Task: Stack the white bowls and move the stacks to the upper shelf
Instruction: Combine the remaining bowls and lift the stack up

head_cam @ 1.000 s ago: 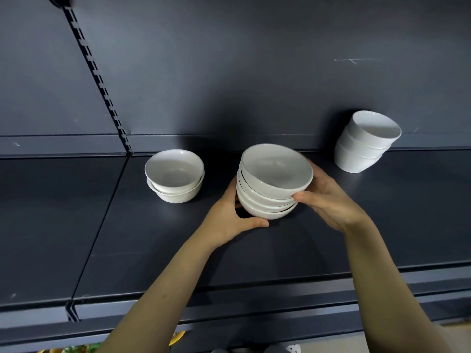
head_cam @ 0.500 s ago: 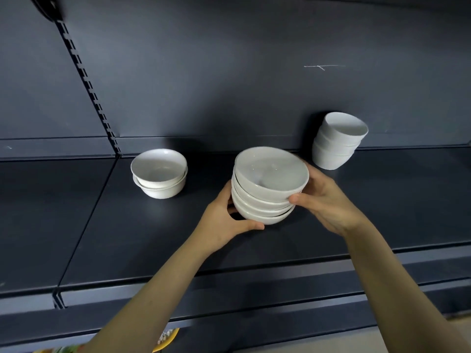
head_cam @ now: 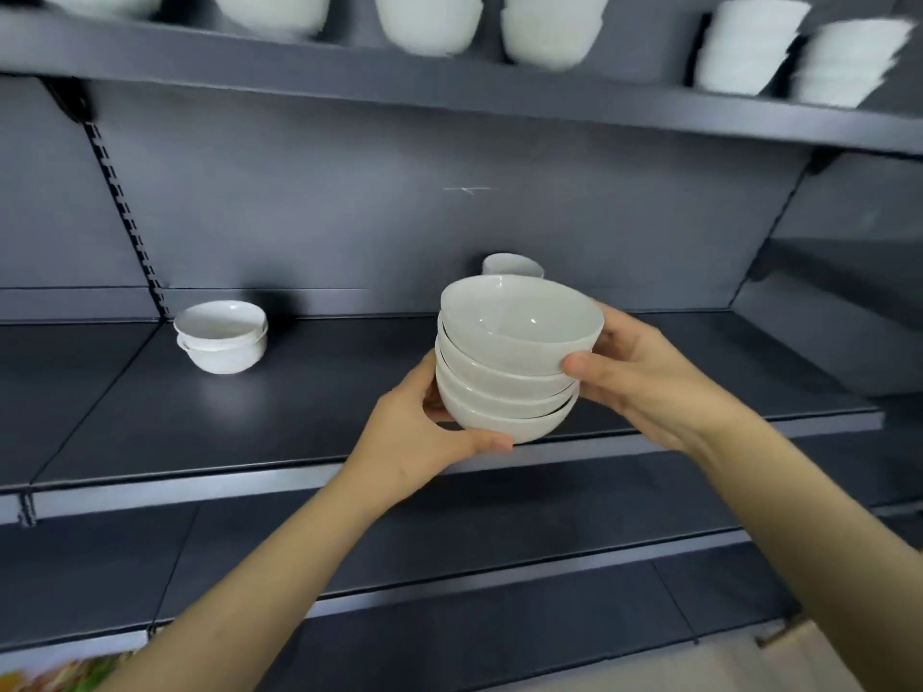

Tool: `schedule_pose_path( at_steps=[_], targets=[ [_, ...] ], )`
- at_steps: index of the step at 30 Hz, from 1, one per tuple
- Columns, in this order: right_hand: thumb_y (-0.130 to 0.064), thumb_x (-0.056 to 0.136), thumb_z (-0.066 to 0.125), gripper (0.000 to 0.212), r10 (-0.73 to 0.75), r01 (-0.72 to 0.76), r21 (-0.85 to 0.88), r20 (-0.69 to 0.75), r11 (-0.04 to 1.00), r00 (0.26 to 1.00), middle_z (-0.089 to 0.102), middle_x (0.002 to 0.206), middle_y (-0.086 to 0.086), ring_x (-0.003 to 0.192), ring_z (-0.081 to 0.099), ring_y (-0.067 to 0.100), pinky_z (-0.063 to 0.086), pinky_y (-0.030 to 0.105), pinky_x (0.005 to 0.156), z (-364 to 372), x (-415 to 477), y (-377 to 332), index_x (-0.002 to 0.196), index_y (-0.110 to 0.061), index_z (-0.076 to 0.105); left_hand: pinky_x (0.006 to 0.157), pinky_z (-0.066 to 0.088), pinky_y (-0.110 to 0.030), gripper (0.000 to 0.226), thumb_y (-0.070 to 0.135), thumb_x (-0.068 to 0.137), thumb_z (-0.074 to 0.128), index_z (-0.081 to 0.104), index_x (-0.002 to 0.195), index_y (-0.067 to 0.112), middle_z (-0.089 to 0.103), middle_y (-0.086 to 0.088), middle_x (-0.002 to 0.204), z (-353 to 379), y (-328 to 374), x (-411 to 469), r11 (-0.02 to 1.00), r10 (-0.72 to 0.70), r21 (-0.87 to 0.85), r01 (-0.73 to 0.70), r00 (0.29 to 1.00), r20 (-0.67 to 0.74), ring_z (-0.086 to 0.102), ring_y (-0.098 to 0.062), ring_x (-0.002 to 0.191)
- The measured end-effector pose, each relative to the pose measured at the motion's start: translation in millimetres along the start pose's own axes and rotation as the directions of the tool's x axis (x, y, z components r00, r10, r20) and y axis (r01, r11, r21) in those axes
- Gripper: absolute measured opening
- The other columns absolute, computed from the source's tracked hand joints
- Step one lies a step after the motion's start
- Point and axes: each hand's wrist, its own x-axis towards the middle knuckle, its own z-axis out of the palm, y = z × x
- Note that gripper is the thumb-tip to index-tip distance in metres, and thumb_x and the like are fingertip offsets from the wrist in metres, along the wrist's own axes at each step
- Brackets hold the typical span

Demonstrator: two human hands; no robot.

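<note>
Head view: the stack of white bowls [head_cam: 514, 364] is held above the lower shelf [head_cam: 200, 432] by both hands, left hand [head_cam: 424, 437] closed under it, right hand [head_cam: 644, 377] closed on its side, and bowls could be dropped if it is tipped.

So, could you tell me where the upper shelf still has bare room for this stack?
The upper shelf is crowded: blurred white stacks line it nearly end to end. The widest gap shows between the fourth stack and the fifth. Both hands hold the bowl stack.
</note>
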Motion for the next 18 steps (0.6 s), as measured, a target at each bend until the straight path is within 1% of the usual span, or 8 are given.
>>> schedule_pose_path(
  at_steps=[3,5,8,12,14,16,18],
  targets=[
    [-0.03,0.066,0.08,0.058,-0.034,0.034,-0.014,0.01,0.999,0.999,0.07,0.121,0.0,0.112,0.066,0.018,0.055,0.029,0.085,-14,-30,-34,0.122,-0.028,0.065,0.087,0.052,-0.018,0.083,0.021,0.057,0.093,0.054,0.128,0.037,0.069,0.023,0.111,21,36,-14,0.999,0.041,-0.029,-0.041,0.999,0.0,0.065,0.002,0.102],
    [-0.031,0.064,0.081,0.052,-0.05,0.051,-0.024,0.023,0.998,0.998,0.07,0.12,0.0,0.11,0.067,0.018,0.055,0.029,0.083,-21,-43,-56,0.115,-0.03,0.069,0.083,0.053,-0.016,0.077,0.018,0.057,0.092,0.057,0.124,0.035,0.07,0.023,0.108,30,58,-19,0.997,0.068,-0.042,-0.069,0.998,-0.008,0.066,0.002,0.1],
    [-0.036,0.06,0.085,0.058,-0.07,0.072,-0.042,0.028,0.997,0.997,0.07,0.12,0.001,0.109,0.067,0.019,0.056,0.029,0.083,-29,-52,-86,0.115,-0.028,0.069,0.075,0.052,-0.011,0.068,0.017,0.06,0.09,0.059,0.116,0.038,0.07,0.026,0.103,35,90,-22,0.995,0.097,-0.038,-0.098,0.995,-0.017,0.066,0.004,0.096],
    [-0.034,0.065,0.076,0.058,-0.128,0.128,-0.094,0.007,0.987,0.992,0.072,0.116,-0.003,0.104,0.069,0.016,0.056,0.028,0.08,-31,-51,-121,0.121,-0.023,0.063,0.078,0.053,-0.014,0.059,0.022,0.062,0.089,0.06,0.11,0.041,0.07,0.026,0.102,27,124,-12,0.989,0.149,-0.005,-0.149,0.989,-0.021,0.066,0.004,0.096],
    [-0.032,0.07,0.071,0.05,-0.155,0.154,-0.103,-0.001,0.983,0.988,0.073,0.111,-0.004,0.099,0.07,0.014,0.057,0.027,0.077,-31,-46,-135,0.118,-0.022,0.062,0.081,0.054,-0.018,0.058,0.023,0.061,0.089,0.061,0.109,0.04,0.071,0.023,0.101,21,138,-1,0.986,0.17,0.003,-0.17,0.985,-0.027,0.067,0.002,0.096],
    [-0.027,0.077,0.065,0.041,-0.177,0.174,-0.119,-0.013,0.978,0.984,0.074,0.111,-0.004,0.098,0.071,0.014,0.057,0.027,0.077,-31,-39,-150,0.117,-0.021,0.063,0.083,0.054,-0.021,0.057,0.023,0.061,0.09,0.063,0.11,0.036,0.072,0.021,0.101,13,153,10,0.982,0.19,0.012,-0.19,0.981,-0.025,0.067,0.0,0.097],
    [-0.027,0.077,0.064,0.039,-0.2,0.195,-0.14,-0.025,0.971,0.98,0.074,0.11,-0.003,0.098,0.071,0.015,0.058,0.028,0.078,-33,-30,-164,0.116,-0.021,0.064,0.082,0.053,-0.02,0.057,0.023,0.062,0.09,0.063,0.111,0.034,0.072,0.021,0.102,5,168,22,0.973,0.229,0.031,-0.228,0.973,-0.011,0.067,0.001,0.097]
  ],
)
